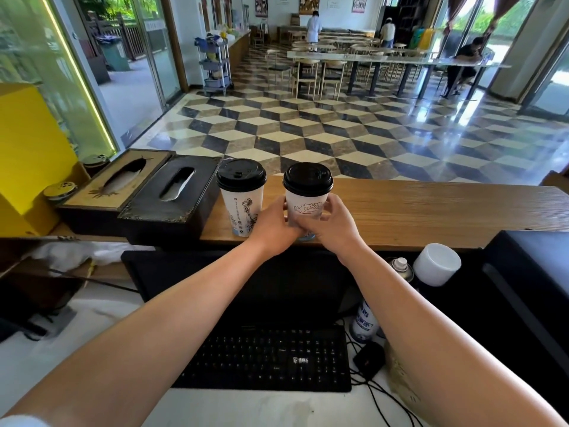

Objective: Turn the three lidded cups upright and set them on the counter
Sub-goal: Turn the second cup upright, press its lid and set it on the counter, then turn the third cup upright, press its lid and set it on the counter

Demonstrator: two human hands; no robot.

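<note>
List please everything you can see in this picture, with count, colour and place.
Lidded cups: 2 visible, white with black lids, upright at the near edge of the counter; left cup free, right cup held.
Counter: 1, brown wood, across the middle.
Tissue boxes: 2, one tan, one black, left of the cups.
Keyboard: 1, black, on the lower desk.
Spray cans: 2, one behind the desk, one white and blue.
White cylinder: 1, below the counter, right.
Dining tables: several, far room.
Left hand, right hand: both around the right cup.
</note>
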